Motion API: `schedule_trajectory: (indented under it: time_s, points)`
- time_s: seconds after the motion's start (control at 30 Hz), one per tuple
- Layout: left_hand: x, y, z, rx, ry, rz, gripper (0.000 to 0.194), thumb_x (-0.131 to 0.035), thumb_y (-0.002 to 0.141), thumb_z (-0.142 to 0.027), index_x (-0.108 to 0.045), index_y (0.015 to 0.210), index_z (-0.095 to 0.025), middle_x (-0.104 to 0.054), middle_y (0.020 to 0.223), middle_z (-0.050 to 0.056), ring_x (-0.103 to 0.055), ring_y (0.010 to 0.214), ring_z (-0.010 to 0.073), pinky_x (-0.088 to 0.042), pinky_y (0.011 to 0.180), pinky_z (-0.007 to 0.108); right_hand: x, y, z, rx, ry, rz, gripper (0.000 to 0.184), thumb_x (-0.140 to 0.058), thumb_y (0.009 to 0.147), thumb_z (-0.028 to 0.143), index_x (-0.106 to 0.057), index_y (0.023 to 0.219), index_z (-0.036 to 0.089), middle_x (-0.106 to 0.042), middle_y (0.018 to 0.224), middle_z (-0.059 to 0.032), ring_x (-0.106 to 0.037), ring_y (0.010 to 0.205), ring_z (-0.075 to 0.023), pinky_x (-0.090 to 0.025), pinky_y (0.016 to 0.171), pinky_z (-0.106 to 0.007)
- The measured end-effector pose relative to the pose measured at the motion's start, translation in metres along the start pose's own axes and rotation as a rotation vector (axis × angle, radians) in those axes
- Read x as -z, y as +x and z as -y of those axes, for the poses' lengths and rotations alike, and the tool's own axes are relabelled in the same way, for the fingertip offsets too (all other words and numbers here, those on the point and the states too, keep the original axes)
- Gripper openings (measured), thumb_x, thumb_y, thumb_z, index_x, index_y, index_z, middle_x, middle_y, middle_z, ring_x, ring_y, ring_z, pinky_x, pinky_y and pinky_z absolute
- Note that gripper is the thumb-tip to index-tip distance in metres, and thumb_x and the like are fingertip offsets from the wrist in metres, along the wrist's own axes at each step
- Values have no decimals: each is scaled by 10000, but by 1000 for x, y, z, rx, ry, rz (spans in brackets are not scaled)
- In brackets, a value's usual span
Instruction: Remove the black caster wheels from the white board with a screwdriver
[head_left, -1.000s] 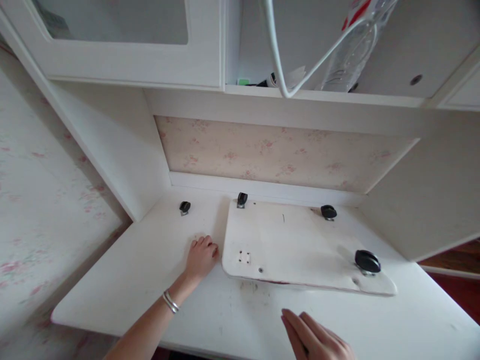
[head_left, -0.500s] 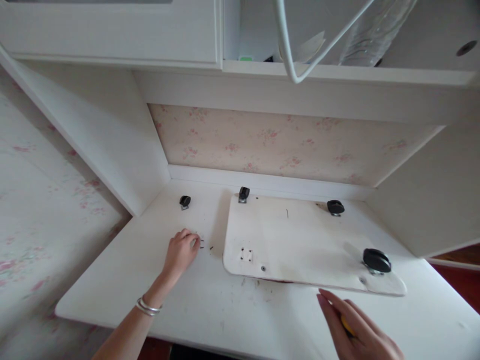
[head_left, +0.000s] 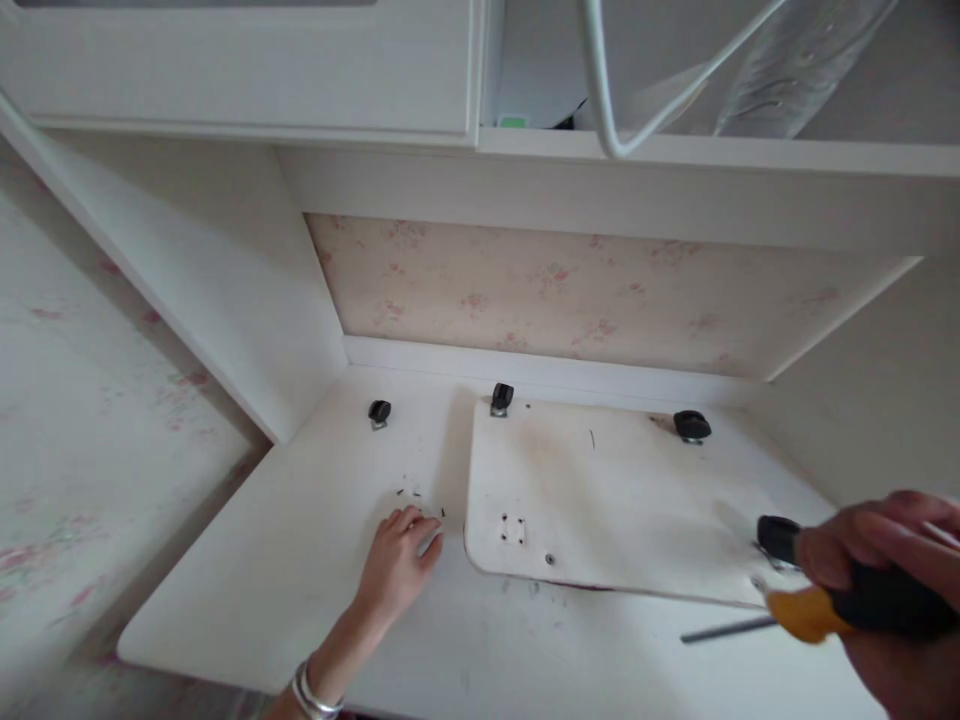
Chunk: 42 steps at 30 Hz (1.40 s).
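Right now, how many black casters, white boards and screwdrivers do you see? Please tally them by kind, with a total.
Black casters: 4 (three on the board, one beside it)
White board: 1
Screwdriver, in the right hand: 1
Total: 6

A white cupboard (head_left: 240, 90) overhangs floral wallpaper (head_left: 517, 285)

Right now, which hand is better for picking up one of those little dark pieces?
Probably the left hand: it's close to the dark pieces, while the right hand holds a screwdriver.
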<state>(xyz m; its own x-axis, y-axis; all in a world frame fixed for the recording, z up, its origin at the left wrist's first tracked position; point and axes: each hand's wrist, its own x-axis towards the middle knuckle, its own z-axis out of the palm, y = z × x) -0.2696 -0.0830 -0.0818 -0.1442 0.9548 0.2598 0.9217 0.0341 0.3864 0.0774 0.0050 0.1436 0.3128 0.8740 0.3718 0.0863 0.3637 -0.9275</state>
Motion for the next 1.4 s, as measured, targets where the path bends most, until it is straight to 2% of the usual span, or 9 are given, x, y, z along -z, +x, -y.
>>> schedule_trajectory:
  time_s: [0.1, 0.3, 0.47, 0.77, 0.97, 1.03, 1.13, 1.23, 1.4]
  points:
    - [-8, 12, -9, -15, 105, 48, 180, -569, 915, -254, -744, 958, -254, -675, 923, 49, -618, 918, 244, -449, 844, 407, -38, 18, 7, 98, 180, -140, 195, -804, 655, 182, -620, 661, 245, -491, 721, 8, -483, 498, -123, -355, 389, -316]
    - [-11, 28, -13, -38, 200, 80, 253, -517, 941, -225, -752, 852, -245, -674, 900, 47, -607, 934, 245, -408, 852, 408, -104, 31, -28, 82, 228, 116, 204, -788, 719, 249, -593, 769, 220, -518, 621, 63, -524, 464, -107, -359, 422, -257]
    - [-7, 30, 2, -60, 233, 60, 279, -490, 953, -218, -748, 846, -234, -686, 888, 53, -611, 932, 249, -394, 843, 411, -133, 35, -52, 73, 265, 213, 202, -747, 759, 253, -569, 850, 226, -534, 674, 70, -516, 474, -88, -366, 459, -246]
    - [9, 29, 42, 47, 24, -67, 228, -547, 922, -322, -765, 885, -262, -718, 858, 52, -638, 870, 240, -440, 794, 381, -131, 32, -64, 45, 9, 296, 236, -716, 795, 398, -565, 852, 226, -554, 681, 40, -529, 587, -128, -410, 568, -274]
    - [34, 25, 53, 294, -212, -245, 336, -501, 935, -452, -721, 880, -204, -720, 824, 50, -635, 690, 188, -479, 673, 307, -105, 47, -48, 132, -736, 518, 468, -518, 863, 681, -616, 792, 229, -624, 657, -19, -549, 613, -185, -380, 602, -314]
    - [43, 22, 42, 406, -313, -233, 356, -525, 911, -505, -717, 881, -207, -724, 814, 39, -620, 670, 185, -476, 675, 300, -97, 56, -44, 143, -950, 545, 538, -478, 836, 753, -615, 756, 239, -593, 580, -21, -516, 550, -194, -347, 564, -319]
    - [48, 20, 11, 476, -553, -29, 399, -542, 885, -560, -731, 959, -217, -737, 843, 29, -615, 678, 180, -470, 671, 280, -95, 71, -40, 152, -1074, 580, 584, -479, 787, 809, -614, 698, 248, -583, 555, -28, -483, 508, -193, -320, 531, -318]
    - [43, 28, -22, 435, -729, 176, 415, -535, 886, -560, -742, 1006, -221, -742, 868, 32, -633, 759, 197, -464, 711, 278, -106, 81, -35, 182, -1035, 609, 544, -507, 806, 759, -623, 684, 242, -595, 567, -31, -477, 505, -183, -321, 529, -312]
    - [31, 47, -52, 421, -863, 242, 407, -525, 888, -552, -730, 873, -201, -726, 834, 53, -626, 815, 220, -436, 740, 286, -136, 91, -24, 221, -905, 517, 454, -530, 841, 663, -661, 791, 231, -598, 604, -20, -476, 551, -172, -319, 545, -296]
